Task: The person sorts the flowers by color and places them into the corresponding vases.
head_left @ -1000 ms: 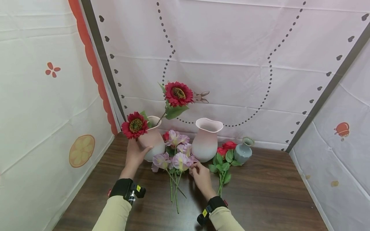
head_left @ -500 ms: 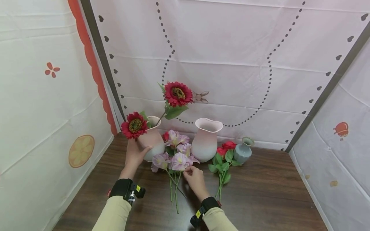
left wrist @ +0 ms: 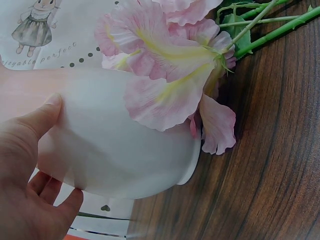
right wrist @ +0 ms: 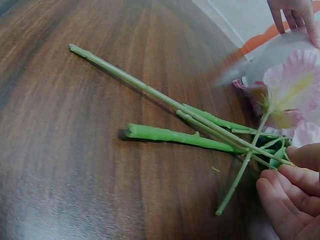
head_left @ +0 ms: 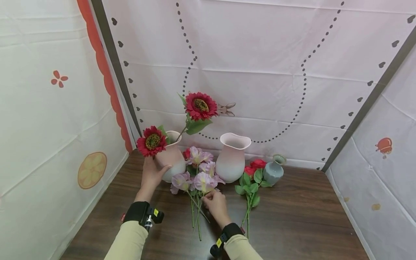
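Note:
My left hand (head_left: pixel 151 177) holds the side of the left pink-and-white vase (head_left: pixel 172 159), thumb on the near face and fingers around the far side in the left wrist view. Two red sunflowers (head_left: pixel 200 105) stand in that vase. Beside it lies a bunch of lilac flowers (head_left: pixel 203 181), stems pointing toward me. At the bunch's right edge, my right hand (head_left: pixel 217 206) pinches a thin green stem (right wrist: pixel 150 90) of a lilac flower between thumb and forefinger, just below the blooms. The stem's far end lies across thicker stems in the right wrist view.
A second pink-and-white vase (head_left: pixel 230 162) stands to the right of the bunch. Farther right, red roses (head_left: pixel 255 167) lie against a small blue-grey vase (head_left: pixel 273 172). Printed cloth walls (head_left: pixel 247 90) enclose the wooden table (head_left: pixel 292 216) at the back and sides.
My right hand has moved left and a little toward me, from the right petals to a stem under the blooms. My left hand stays on the vase.

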`<state>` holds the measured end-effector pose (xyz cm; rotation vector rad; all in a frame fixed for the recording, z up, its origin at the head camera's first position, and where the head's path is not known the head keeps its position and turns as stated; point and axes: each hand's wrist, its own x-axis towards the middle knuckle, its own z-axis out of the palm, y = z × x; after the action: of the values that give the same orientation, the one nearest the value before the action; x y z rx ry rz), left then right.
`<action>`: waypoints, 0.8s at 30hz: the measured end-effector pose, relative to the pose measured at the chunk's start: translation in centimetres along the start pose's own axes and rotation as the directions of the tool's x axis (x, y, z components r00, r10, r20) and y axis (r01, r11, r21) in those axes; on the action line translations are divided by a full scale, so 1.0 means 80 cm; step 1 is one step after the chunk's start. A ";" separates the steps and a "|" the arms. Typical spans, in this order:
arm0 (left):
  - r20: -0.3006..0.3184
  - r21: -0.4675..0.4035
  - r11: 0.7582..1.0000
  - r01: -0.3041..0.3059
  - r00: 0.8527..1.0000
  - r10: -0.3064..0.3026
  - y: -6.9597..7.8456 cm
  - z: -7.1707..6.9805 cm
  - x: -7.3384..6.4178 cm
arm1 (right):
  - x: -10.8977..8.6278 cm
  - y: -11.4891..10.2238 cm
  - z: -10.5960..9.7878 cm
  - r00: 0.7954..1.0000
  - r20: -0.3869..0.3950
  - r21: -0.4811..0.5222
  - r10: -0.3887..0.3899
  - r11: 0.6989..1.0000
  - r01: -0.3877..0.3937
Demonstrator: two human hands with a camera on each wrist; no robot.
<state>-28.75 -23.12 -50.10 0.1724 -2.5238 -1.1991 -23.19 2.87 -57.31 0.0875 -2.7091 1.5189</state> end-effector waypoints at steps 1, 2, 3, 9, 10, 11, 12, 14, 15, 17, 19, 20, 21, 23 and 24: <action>0.001 0.000 1.000 0.000 1.000 0.000 0.000 0.000 0.000 | -0.001 0.001 0.001 1.000 0.005 0.010 0.002 1.000 -0.002; 0.002 0.001 1.000 0.001 1.000 -0.001 0.001 -0.001 0.000 | -0.001 0.001 0.002 1.000 0.009 0.020 0.003 1.000 -0.003; 0.003 0.003 1.000 0.001 1.000 -0.001 0.001 -0.001 0.000 | -0.001 0.001 0.003 1.000 0.014 0.030 0.007 1.000 -0.007; 0.007 0.007 1.000 -0.001 1.000 0.001 0.001 -0.002 0.000 | -0.003 0.002 0.006 0.999 0.041 0.109 0.031 0.993 -0.035; 0.006 0.007 1.000 -0.001 1.000 0.001 0.001 -0.002 0.000 | -0.003 0.003 0.006 0.999 0.043 0.123 0.030 0.992 -0.036; 0.007 0.005 1.000 -0.002 1.000 0.002 0.001 -0.002 0.000 | -0.003 0.003 0.007 0.998 0.047 0.135 0.039 0.990 -0.045; 0.008 0.004 1.000 -0.003 1.000 0.003 0.002 -0.001 0.000 | -0.003 0.004 0.008 0.998 0.051 0.146 0.046 0.988 -0.053; 0.004 -0.001 1.000 -0.006 1.000 0.006 0.002 -0.001 0.000 | -0.003 0.005 0.009 0.997 0.057 0.164 0.055 0.984 -0.064; 0.004 -0.004 1.000 -0.006 1.000 0.006 0.002 -0.002 0.000 | -0.003 0.006 0.010 0.996 0.061 0.175 0.063 0.982 -0.073; 0.004 -0.007 1.000 -0.006 1.000 0.007 0.003 -0.002 -0.001 | -0.004 0.007 0.012 0.993 0.068 0.195 0.093 0.975 -0.104; 0.006 -0.006 1.000 -0.004 1.000 0.004 0.002 -0.002 -0.001 | -0.005 0.008 0.013 0.992 0.069 0.211 0.103 0.971 -0.116; 0.009 -0.007 1.000 -0.004 1.000 0.004 0.002 -0.002 -0.001 | -0.005 0.009 0.014 0.991 0.070 0.221 0.112 0.967 -0.125; 0.009 -0.007 1.000 -0.001 1.000 0.001 0.002 -0.002 -0.001 | -0.006 0.009 0.014 0.990 0.071 0.233 0.120 0.963 -0.134; 0.010 -0.008 1.000 -0.001 1.000 0.001 0.002 -0.002 -0.001 | -0.006 0.010 0.015 0.989 0.071 0.256 0.131 0.956 -0.145; 0.012 -0.008 1.000 -0.002 1.000 0.002 0.002 -0.002 -0.001 | -0.007 0.011 0.015 0.990 0.068 0.264 0.127 0.954 -0.141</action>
<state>-28.61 -23.12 -49.93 0.1619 -2.5281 -1.2132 -22.71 2.30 -58.68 -0.0534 -2.5753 1.9410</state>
